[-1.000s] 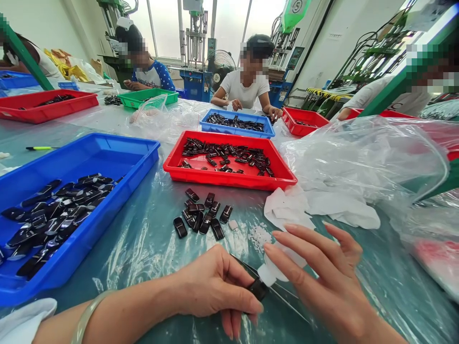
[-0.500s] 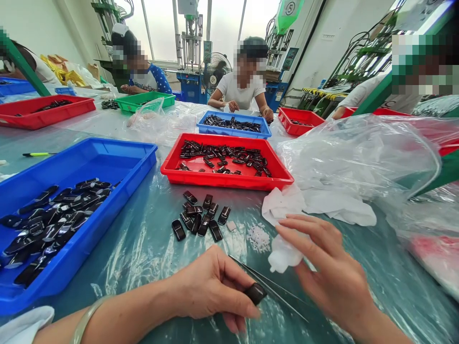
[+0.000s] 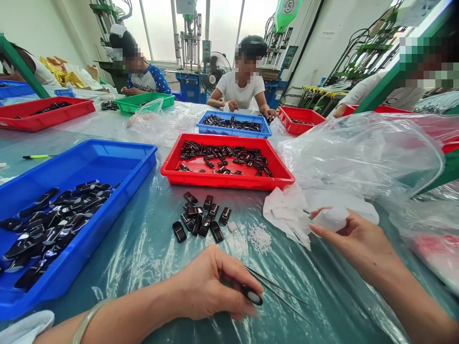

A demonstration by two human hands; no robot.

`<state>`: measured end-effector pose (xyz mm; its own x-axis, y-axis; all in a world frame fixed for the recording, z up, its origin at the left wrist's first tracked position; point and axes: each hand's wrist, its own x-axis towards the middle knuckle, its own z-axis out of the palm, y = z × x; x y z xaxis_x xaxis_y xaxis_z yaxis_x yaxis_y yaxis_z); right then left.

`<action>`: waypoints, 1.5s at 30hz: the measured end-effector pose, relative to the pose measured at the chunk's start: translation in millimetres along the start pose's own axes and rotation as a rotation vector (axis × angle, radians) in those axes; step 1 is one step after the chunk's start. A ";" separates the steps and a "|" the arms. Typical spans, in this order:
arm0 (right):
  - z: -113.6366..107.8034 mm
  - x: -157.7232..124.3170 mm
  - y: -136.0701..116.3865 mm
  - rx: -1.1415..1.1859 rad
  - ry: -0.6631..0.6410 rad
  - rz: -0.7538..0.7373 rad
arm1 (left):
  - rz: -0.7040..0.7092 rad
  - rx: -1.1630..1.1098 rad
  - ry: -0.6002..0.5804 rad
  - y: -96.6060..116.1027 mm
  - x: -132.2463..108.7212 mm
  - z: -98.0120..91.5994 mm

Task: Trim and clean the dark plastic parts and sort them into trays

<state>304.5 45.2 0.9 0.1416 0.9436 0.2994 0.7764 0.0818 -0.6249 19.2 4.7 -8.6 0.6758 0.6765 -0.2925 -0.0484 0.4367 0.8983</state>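
My left hand (image 3: 218, 284) is closed, pinching a small glossy black plastic part (image 3: 252, 295) whose pale oval patch faces up. A pair of metal tweezers (image 3: 281, 292) lies on the sheet just right of these fingers. Thumb and fingers of my right hand (image 3: 358, 239) grip a small white squeeze bottle (image 3: 330, 219), raised near a crumpled white cloth (image 3: 287, 210). Several matching black parts (image 3: 203, 220) form a loose group ahead of my left hand. Beside them are a pile of tiny whitish pieces (image 3: 259, 239) and a small pinkish block (image 3: 232, 227).
A red tray (image 3: 229, 180) of black parts stands ahead, and a large blue tray (image 3: 107, 200) holds more at left. Clear plastic bags (image 3: 358, 148) bulge at right. Across the table, people (image 3: 240, 86) sit near further trays. A green post (image 3: 390, 76) slants at right.
My right hand has moved right and slightly up with the white squeeze bottle, away from the tweezers. The black part in my left hand has turned, so its pale oval patch shows.
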 end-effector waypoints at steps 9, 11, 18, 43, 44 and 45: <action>-3.6 -13.2 -11.4 -0.056 0.035 -0.190 | -0.062 0.017 0.030 -0.2 -1.3 0.1; 0.9 -24.2 -27.5 -0.076 0.049 -0.337 | -0.093 0.019 0.015 1.0 -2.4 0.6; 11.2 -49.4 -65.4 -0.250 0.078 -0.839 | -0.160 -0.001 -0.049 3.4 -2.5 1.5; 17.9 -62.4 -66.8 -0.280 0.058 -0.909 | -0.216 -0.029 -0.066 3.8 -0.4 1.4; 17.7 -60.7 -65.7 -0.263 0.053 -0.892 | -0.213 -0.033 -0.068 3.7 -0.5 1.5; 17.4 -58.3 -63.8 -0.242 0.052 -0.863 | -0.208 -0.036 -0.070 3.8 -0.8 1.6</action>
<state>236.0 -9.5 10.8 -0.5277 0.5689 0.6308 0.7330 0.6802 -0.0003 19.7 4.9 -4.4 0.7233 0.5273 -0.4458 0.0724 0.5842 0.8084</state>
